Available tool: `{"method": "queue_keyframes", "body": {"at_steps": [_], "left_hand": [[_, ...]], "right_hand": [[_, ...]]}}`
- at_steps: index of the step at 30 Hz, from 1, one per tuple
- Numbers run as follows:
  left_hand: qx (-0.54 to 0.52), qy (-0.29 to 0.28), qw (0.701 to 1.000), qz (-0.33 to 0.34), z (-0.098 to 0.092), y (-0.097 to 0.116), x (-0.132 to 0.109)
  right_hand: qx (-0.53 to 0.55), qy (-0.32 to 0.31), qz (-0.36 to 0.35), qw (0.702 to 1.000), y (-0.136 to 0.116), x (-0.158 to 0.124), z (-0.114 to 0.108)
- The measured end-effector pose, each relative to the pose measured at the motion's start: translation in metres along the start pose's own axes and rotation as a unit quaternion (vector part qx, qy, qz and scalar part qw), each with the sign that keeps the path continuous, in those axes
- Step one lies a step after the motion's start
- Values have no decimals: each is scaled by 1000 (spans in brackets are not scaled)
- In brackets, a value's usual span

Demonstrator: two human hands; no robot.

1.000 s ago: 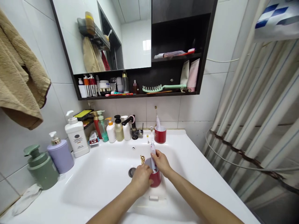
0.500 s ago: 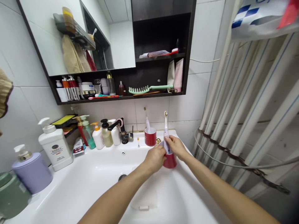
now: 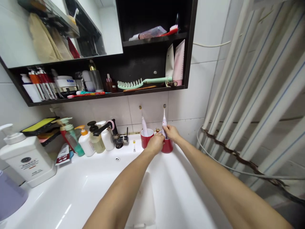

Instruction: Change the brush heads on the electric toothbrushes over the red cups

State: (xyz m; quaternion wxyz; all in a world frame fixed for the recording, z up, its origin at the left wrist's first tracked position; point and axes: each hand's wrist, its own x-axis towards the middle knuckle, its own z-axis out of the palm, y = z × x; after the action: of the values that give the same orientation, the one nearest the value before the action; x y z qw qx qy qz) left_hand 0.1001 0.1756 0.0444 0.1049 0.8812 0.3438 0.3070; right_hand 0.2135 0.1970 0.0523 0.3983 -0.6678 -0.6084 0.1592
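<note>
Right hand (image 3: 172, 133) gripping a toothbrush (image 3: 164, 122) in a red cup (image 3: 168, 147)
Left hand (image 3: 155, 143) is covering the cup's 9 o'clock side; its grip is hidden.

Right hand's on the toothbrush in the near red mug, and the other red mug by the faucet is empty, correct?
No: the head view shows the other red mug holding a second electric toothbrush. The right hand is as you said.

A white tiled wall (image 3: 147, 109) rises behind a white sink (image 3: 71, 197). Above the sink, a mirror (image 3: 108, 31) adjoins dark open shelves (image 3: 152, 60) on the wall. A pale striped curtain (image 3: 262, 95) hangs down the right side.
</note>
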Motion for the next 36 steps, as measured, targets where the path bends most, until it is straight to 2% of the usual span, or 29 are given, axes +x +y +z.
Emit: {"method": "queue_keyframes", "body": {"at_steps": [3,5,7,9,12,17,19,23,26,29,32,36], "left_hand": [[8,16,1000,-12,-3,-5,-2],[20,47,998,-33,-9,-11,-7],[44,90,992,-79,-16,-20,-13],[58,109,982,-142,-21,-29,-17],[43,88,976,-192,-24,-38,-22],[32,87,978,-186,-28,-30,-46],[42,88,980,-173,-29,-22,-65],[67,81,985,-139,-29,-7,-112],[76,71,983,-148,-26,0,-142],[101,59,981,-152,-22,2,-165],[122,67,980,-140,-18,-1,-179],[133,78,979,-135,-12,-8,-189]], "right_hand": [[-8,-16,0,1000,3,8,3],[-10,-25,-1,1000,4,11,4],[-12,-27,-3,1000,4,10,3],[-13,-17,-4,1000,3,8,2],[-13,26,-5,1000,-1,2,-4],[-8,147,-16,989,-19,-22,-13],[1,162,-40,986,-31,-39,-6],[22,90,-87,992,-50,-80,30],[23,36,-83,996,-57,-106,60],[17,0,-67,998,-60,-125,80],[18,1,-55,998,-61,-139,87],[35,33,-63,997,-70,-153,79]]}}
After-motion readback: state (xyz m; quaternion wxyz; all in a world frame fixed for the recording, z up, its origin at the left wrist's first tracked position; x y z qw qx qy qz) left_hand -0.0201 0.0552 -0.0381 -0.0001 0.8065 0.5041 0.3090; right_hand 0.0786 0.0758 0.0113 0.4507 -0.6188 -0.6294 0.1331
